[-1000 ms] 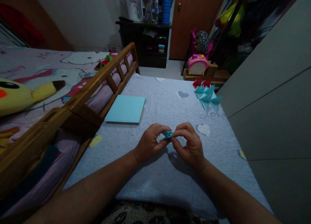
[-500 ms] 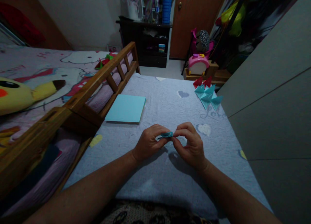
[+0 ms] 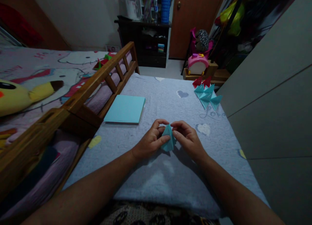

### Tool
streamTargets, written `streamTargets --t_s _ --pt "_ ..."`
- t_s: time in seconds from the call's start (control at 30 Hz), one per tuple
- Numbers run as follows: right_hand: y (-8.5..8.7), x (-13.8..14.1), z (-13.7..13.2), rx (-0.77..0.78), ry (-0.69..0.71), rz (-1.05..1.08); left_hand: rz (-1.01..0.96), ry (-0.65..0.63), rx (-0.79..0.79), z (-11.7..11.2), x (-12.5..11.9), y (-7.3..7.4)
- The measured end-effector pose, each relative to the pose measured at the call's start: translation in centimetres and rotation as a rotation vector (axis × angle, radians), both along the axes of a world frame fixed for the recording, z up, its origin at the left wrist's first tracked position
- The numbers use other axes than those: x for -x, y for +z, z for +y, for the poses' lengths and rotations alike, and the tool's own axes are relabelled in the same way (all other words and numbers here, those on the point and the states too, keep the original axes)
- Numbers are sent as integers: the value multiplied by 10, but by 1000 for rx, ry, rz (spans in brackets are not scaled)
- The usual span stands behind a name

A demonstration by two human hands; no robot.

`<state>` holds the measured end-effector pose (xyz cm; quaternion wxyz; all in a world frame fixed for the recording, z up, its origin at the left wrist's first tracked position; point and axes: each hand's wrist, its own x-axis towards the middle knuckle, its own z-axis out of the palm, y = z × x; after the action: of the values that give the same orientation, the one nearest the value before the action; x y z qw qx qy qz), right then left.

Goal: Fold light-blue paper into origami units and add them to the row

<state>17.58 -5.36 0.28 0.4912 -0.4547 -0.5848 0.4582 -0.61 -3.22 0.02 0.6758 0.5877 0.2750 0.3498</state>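
A small folded piece of turquoise paper (image 3: pixel 167 143) is held upright above the blue cloth, its point at the top. My left hand (image 3: pixel 156 137) is closed on its left side, thumb across the front and fingers behind. On the other side my right hand (image 3: pixel 187 137) pinches the paper's right edge near the top with thumb and fingertips. To the upper left lies a square stack of turquoise paper (image 3: pixel 125 108). Several folded turquoise paper pieces (image 3: pixel 207 95) and red ones (image 3: pixel 198 82) stand at the far right corner.
A wooden bed rail (image 3: pixel 97 78) runs along the left side, with a yellow plush toy (image 3: pixel 17 98) on the bed beyond it. A pale cabinet (image 3: pixel 275 114) borders the right side. Past the far edge stand a dark shelf unit (image 3: pixel 143 43) and a pink toy case (image 3: pixel 198 64).
The folded paper has been turned from edge-on and flat to upright, its broad face now showing. Both hands have turned with it.
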Motion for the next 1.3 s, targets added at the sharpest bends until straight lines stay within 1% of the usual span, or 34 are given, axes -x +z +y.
streamTargets --t_s 0.13,0.27,0.33,0.43,0.5,0.57,0.77,0.9,1.07,1.2,1.3 --pt "1 -1 5 79 18 2 -14 -15 44 0 -1 -4" --pt "2 -1 7 180 -17 128 -27 4 54 0 -1 -5" --pt "2 0 7 221 -67 202 2 42 8 2 0 -3" --pt "2 0 7 254 -140 268 97 107 -79 5 1 -1" --pt "3 1 7 252 -161 281 124 144 -70 6 2 -1" --pt "4 2 7 230 -154 279 111 156 -37 7 1 -2" --pt "3 2 7 173 -101 281 29 84 10 6 -1 -3" --pt "2 1 6 170 -49 279 -21 78 22 6 -1 -1" --pt "2 2 4 143 29 222 3 89 -29 5 -1 -1" --pt "1 2 3 125 37 187 58 127 -110 4 0 -2" --pt "1 0 2 115 52 169 95 135 -141 4 1 -1"
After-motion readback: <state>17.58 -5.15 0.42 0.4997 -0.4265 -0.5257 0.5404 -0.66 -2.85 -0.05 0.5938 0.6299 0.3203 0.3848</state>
